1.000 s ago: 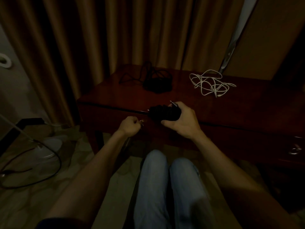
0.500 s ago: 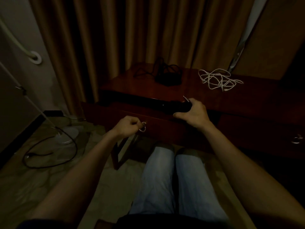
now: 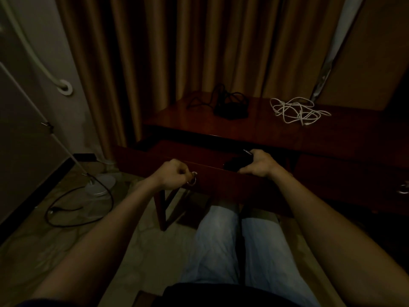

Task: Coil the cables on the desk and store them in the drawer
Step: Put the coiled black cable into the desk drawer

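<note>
The left drawer (image 3: 221, 180) of the dark red wooden desk (image 3: 254, 129) stands pulled out over my knees. My left hand (image 3: 171, 176) grips its metal ring handle (image 3: 192, 180). My right hand (image 3: 257, 162) holds a coiled black cable (image 3: 236, 163) down inside the drawer's right end, a metal plug tip sticking up by my fingers. On the desktop lie a loose black cable with its adapter (image 3: 230, 105) at the back and a tangled white cable (image 3: 296, 110) to its right.
Brown curtains hang behind the desk. A second drawer with a ring handle (image 3: 404, 189) is shut at the right. On the floor at the left stands a white lamp base (image 3: 100, 183) with a black cord (image 3: 75, 209) looping around it.
My left hand has pulled the drawer out towards me. My right hand has lowered the coiled black cable from above the desk edge into the drawer.
</note>
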`<state>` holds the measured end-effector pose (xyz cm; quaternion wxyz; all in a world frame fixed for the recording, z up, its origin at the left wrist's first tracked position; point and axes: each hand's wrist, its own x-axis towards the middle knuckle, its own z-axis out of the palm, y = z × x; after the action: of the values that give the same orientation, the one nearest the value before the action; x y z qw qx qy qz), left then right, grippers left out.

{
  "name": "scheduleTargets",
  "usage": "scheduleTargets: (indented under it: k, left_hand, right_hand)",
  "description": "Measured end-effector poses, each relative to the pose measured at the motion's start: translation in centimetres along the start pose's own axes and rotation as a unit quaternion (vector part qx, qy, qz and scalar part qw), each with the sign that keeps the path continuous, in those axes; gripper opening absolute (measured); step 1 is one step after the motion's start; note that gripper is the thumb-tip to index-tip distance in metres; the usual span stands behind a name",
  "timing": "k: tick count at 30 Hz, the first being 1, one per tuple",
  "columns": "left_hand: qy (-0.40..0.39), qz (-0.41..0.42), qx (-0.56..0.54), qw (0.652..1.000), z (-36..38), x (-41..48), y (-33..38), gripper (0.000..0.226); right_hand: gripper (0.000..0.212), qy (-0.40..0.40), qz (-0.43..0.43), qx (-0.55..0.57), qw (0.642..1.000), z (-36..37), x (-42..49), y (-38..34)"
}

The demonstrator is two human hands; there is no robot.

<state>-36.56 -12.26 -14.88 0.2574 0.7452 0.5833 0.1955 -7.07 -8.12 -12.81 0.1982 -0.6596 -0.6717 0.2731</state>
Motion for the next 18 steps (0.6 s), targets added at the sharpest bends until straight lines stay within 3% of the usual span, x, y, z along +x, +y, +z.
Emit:
scheduleTargets:
  k: [3, 6, 15, 18]
  left_hand:
    - [0.013, 0.002, 0.029, 0.999, -0.5, 0.3, 0.0, 0.023]
    - [0.015, -0.002, 0.063, 0.998, -0.9, 0.7, 0.3, 0.031]
    - [0.022, 0.003, 0.211, 0.977, -3.8, 3.6, 4.2, 0.043]
    - [0.029, 0.014, 0.182, 0.983, -5.2, 5.8, 5.4, 0.044]
  right_hand:
    - [0.078, -0.013, 0.0, -0.013, 1.0, -0.3, -0.2, 0.1]
    - [0.09, 0.023, -0.021, -0.026, 0.999, -1.5, -0.7, -0.1]
    - [0.08, 0.041, -0.106, -0.102, 0.988, -4.6, -0.9, -1.2]
    - [0.073, 0.075, -0.118, -0.094, 0.986, -5.6, 0.0, -1.3]
